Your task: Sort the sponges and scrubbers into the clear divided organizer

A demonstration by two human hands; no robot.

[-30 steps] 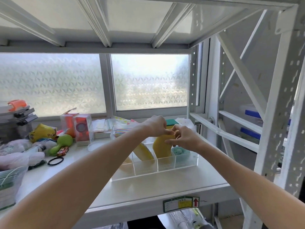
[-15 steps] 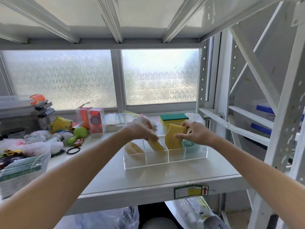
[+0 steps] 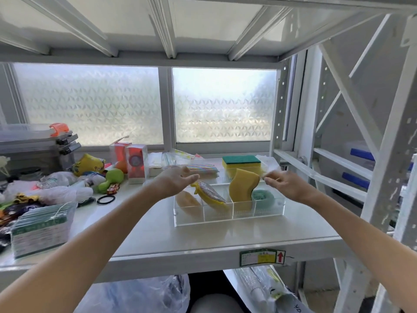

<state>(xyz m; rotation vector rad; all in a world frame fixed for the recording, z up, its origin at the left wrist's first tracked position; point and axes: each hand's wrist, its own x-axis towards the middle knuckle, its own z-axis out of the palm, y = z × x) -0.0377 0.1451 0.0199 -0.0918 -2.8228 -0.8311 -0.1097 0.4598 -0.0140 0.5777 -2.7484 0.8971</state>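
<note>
Hovering over the clear divided organizer on the white shelf, both hands are empty. Left hand hangs with fingers spread loose above the two left compartments, gripping nothing. Right hand sits just past the organizer's right end, fingertips drawn near each other beside the top corner of the tall yellow sponge; whether they touch it, I cannot tell.

Four front compartments, left to right: a pale orange sponge lying low, a yellow scrubber with a silver mesh face leaning tilted, the tall yellow sponge standing upright, and a round teal scrubber in the right end.

Behind the organizer, a yellow sponge with a green top rests flat, and a striped pad lies to its left.

On the shelf's front edge, a green-bordered label carries a yellow patch and a red up-arrow; its text is too small to read. At far left, a clear packet with green print, also unreadable.
</note>
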